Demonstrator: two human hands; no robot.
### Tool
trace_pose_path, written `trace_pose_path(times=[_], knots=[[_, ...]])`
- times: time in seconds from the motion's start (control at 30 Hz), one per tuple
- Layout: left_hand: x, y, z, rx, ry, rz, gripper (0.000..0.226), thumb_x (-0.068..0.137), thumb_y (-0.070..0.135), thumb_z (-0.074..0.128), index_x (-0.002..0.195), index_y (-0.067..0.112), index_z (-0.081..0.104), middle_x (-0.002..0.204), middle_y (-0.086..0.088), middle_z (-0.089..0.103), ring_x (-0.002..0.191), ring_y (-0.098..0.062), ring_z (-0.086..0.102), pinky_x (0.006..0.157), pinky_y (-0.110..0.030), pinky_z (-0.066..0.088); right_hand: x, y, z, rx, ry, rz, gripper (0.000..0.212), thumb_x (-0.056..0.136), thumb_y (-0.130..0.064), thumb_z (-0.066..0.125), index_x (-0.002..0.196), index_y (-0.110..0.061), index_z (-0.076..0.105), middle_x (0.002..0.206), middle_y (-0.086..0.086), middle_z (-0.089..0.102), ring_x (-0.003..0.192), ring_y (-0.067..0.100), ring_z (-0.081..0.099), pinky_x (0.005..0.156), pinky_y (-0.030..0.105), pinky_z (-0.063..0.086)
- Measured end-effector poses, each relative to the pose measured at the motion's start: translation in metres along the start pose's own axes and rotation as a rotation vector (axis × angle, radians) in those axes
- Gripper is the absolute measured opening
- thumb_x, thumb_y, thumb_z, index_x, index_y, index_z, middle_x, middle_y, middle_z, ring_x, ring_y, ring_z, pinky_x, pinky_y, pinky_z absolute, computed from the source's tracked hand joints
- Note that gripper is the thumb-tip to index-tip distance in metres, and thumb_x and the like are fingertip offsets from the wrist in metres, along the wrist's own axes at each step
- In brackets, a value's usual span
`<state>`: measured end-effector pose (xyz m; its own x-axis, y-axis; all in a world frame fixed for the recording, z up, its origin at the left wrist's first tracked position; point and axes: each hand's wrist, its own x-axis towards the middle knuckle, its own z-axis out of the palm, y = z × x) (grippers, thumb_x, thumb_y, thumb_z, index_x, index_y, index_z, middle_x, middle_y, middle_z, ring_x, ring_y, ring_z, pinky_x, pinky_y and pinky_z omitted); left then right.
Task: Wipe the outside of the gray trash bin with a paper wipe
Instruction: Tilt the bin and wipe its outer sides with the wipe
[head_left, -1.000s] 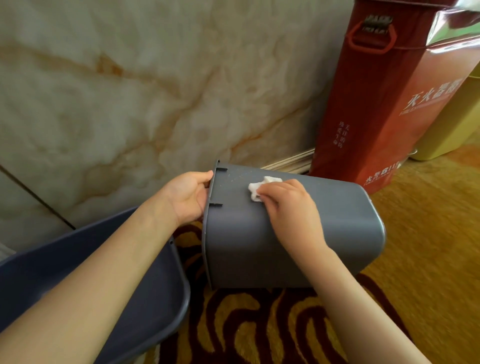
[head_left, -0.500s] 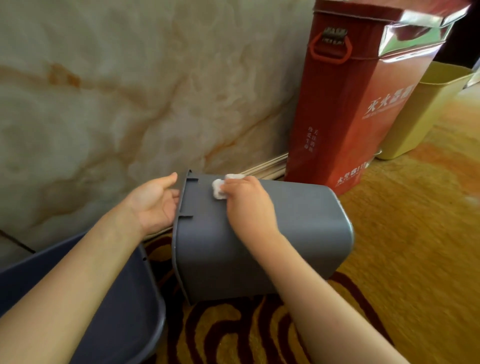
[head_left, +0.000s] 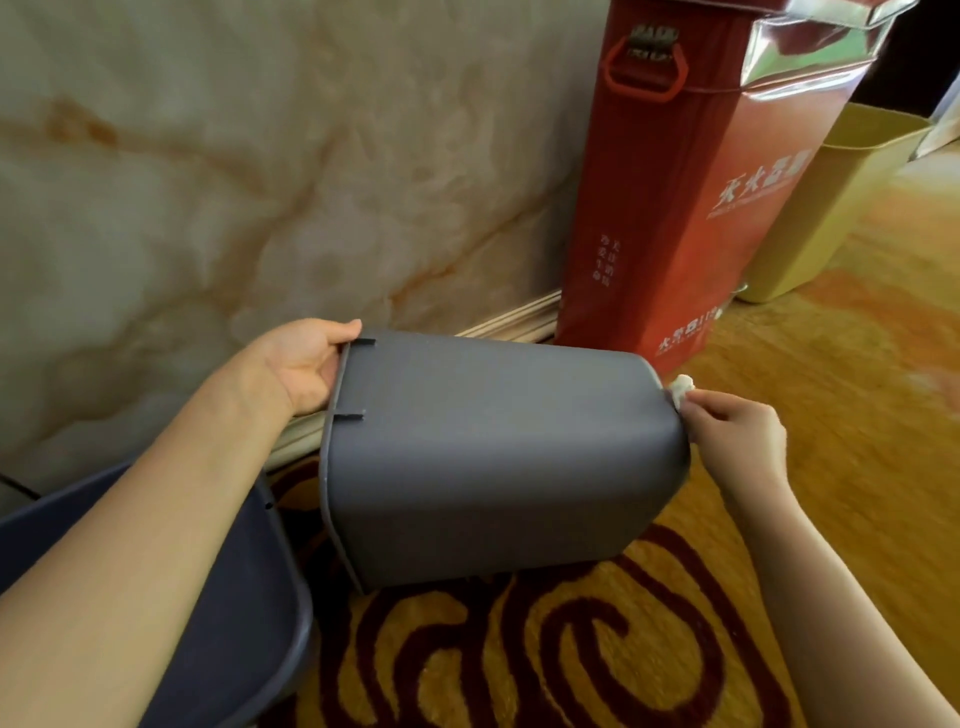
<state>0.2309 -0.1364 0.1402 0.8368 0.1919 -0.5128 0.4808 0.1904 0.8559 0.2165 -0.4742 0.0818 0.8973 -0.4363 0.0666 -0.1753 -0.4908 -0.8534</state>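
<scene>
The gray trash bin (head_left: 493, 457) lies on its side above the carpet, rim to the left and base to the right. My left hand (head_left: 304, 364) grips the rim at the upper left, fingers curled over the edge. My right hand (head_left: 737, 436) is at the bin's base end on the right, pinching a small white paper wipe (head_left: 681, 391) against the upper base corner.
A tall red metal box (head_left: 691, 208) stands against the marble wall (head_left: 234, 182) behind the bin. A yellow bin (head_left: 831, 208) stands to its right. A dark blue bin (head_left: 234, 623) sits under my left forearm. Patterned yellow and maroon carpet (head_left: 571, 649) covers the floor.
My right hand slid the wipe from near the rim across the bin's upper side to the base corner on the right. The left hand stays on the rim.
</scene>
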Motion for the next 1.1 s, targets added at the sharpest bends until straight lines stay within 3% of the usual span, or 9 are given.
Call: trace_pose_path(times=[0.07,0.13,0.23,0.3,0.47,0.57,0.77,0.97,1.1], knots=[[0.0,-0.002,-0.001,-0.006,0.006,0.001,0.026,0.096,0.017,0.039,0.077,0.009,0.055,0.047,-0.003,0.068,0.043,-0.014,0.067,0.034,-0.025,0.05,-0.009,0.0,-0.004,0.006,0.166,-0.086,0.019,0.09,-0.014,0.057,0.099,-0.008,0.072,0.092,0.01,0.073,0.076,0.016,0.058,0.071,0.028,0.045],[0.0,-0.003,-0.001,-0.007,0.006,-0.002,0.025,0.096,0.018,0.04,0.078,0.01,0.055,0.048,-0.003,0.069,0.044,-0.014,0.067,0.036,-0.025,0.051,-0.029,-0.013,0.0,-0.025,0.312,-0.381,0.013,0.088,-0.006,0.058,0.092,-0.005,0.071,0.084,0.011,0.072,0.075,0.023,0.062,0.069,0.029,0.045],[-0.002,-0.003,0.0,-0.001,0.014,-0.001,0.025,0.096,0.019,0.04,0.079,0.011,0.055,0.048,-0.003,0.069,0.044,-0.014,0.067,0.053,-0.035,0.051,-0.08,-0.028,0.03,-0.029,0.119,-0.832,0.015,0.084,0.004,0.06,0.09,-0.007,0.068,0.092,0.008,0.069,0.085,0.021,0.057,0.08,0.02,0.041],[-0.006,-0.004,0.002,-0.002,0.016,-0.004,0.024,0.096,0.02,0.04,0.08,0.011,0.055,0.047,-0.003,0.069,0.043,-0.014,0.067,0.057,-0.035,0.046,-0.106,-0.019,0.047,-0.066,-0.029,-0.933,0.02,0.084,0.001,0.06,0.102,-0.006,0.068,0.107,0.006,0.068,0.096,0.018,0.055,0.089,0.023,0.044],[-0.017,-0.006,0.012,-0.055,0.007,0.057,0.025,0.097,0.019,0.039,0.078,0.01,0.053,0.043,-0.001,0.066,0.04,-0.011,0.065,0.033,-0.023,0.049,-0.095,0.035,0.028,-0.011,0.198,-0.765,0.022,0.085,0.001,0.061,0.105,-0.001,0.068,0.112,0.005,0.065,0.098,0.024,0.054,0.093,0.02,0.039],[-0.03,-0.001,0.018,-0.101,-0.048,0.132,0.024,0.096,0.019,0.042,0.08,0.009,0.056,0.048,0.001,0.069,0.046,-0.009,0.067,0.038,-0.022,0.051,-0.073,0.051,0.015,-0.022,0.278,-0.575,0.027,0.08,0.009,0.064,0.104,-0.003,0.069,0.107,0.009,0.068,0.094,0.029,0.058,0.088,0.02,0.04],[-0.061,0.003,0.018,-0.081,-0.181,0.275,0.024,0.095,0.021,0.044,0.089,0.009,0.064,0.066,-0.001,0.075,0.063,-0.011,0.072,0.049,-0.024,0.055,-0.041,0.042,0.017,0.261,0.15,-0.023,0.024,0.092,-0.017,0.055,0.113,-0.014,0.066,0.105,0.003,0.07,0.095,0.018,0.061,0.074,0.029,0.047],[-0.07,-0.016,0.002,-0.131,-0.259,0.241,0.027,0.095,0.02,0.04,0.099,0.008,0.065,0.083,-0.005,0.077,0.078,-0.016,0.073,0.059,-0.028,0.057,-0.051,-0.014,0.019,0.218,0.226,-0.218,0.023,0.092,-0.022,0.057,0.105,-0.01,0.071,0.103,0.008,0.072,0.093,0.014,0.063,0.074,0.013,0.042],[-0.072,-0.02,-0.001,-0.147,-0.301,0.19,0.03,0.095,0.022,0.04,0.108,0.006,0.063,0.093,-0.007,0.076,0.085,-0.018,0.072,0.067,-0.031,0.059,-0.104,-0.077,0.062,0.284,0.033,-0.541,0.025,0.084,0.004,0.062,0.103,-0.009,0.07,0.099,-0.005,0.065,0.095,0.017,0.062,0.086,0.018,0.042]])
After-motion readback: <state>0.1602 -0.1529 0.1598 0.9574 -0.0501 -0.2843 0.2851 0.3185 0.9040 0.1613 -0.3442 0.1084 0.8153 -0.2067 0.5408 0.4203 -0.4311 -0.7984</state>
